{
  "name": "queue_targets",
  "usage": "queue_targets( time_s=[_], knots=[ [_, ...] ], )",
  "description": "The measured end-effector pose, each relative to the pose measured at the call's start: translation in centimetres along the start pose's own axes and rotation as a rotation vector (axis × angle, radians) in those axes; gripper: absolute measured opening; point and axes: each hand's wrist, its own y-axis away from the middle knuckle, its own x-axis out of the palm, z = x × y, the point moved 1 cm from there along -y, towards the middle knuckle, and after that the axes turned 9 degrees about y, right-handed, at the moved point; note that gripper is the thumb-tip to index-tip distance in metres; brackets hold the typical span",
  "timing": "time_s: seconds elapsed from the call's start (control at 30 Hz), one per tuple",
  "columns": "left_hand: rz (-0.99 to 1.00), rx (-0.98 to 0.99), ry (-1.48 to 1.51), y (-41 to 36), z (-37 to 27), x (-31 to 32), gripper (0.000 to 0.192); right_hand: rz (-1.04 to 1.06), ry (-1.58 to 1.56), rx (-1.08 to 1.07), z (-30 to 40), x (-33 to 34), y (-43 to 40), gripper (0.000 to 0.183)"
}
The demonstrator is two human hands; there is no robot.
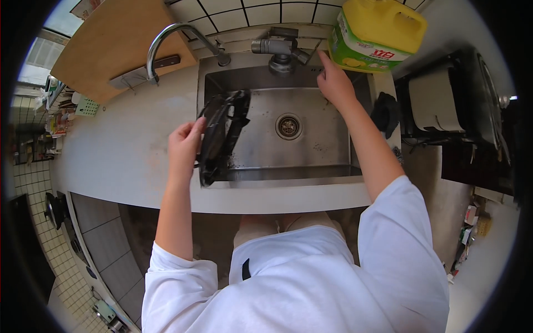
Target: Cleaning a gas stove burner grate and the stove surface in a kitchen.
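My left hand (186, 139) grips the near edge of a dark, limp, glossy thing (222, 133), perhaps a black plastic bag or tray, which hangs tilted over the left side of the steel sink (266, 154). My right hand (335, 81) reaches to the back right of the sink, index finger stretched towards the thin lever (315, 51) of a grey faucet (279, 48); whether the fingertip touches it I cannot tell. A round drain (288, 127) with bits of debris lies in the sink's middle. Dark crumbs are scattered on the sink floor.
A yellow jug of detergent (381, 29) stands behind the sink on the right. A curved chrome tap (170, 30) rises at the back left, near a wooden board (120, 37) and a cleaver (145, 70). A black cloth-like thing (385, 114) lies on the right rim.
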Motion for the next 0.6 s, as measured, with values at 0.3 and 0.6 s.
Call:
queue_targets(
  time_s=[0.3,0.6],
  knots=[
    [0.218,-0.198,0.083,-2.1,5.9,10.9,0.027,0.15,0.5,-0.063,-1.9,3.2,-7.3,0.067],
    [0.287,-0.243,0.171,-4.1,7.6,15.7,0.019,0.175,0.151,0.036,-2.1,3.4,-2.5,0.058]
  ],
)
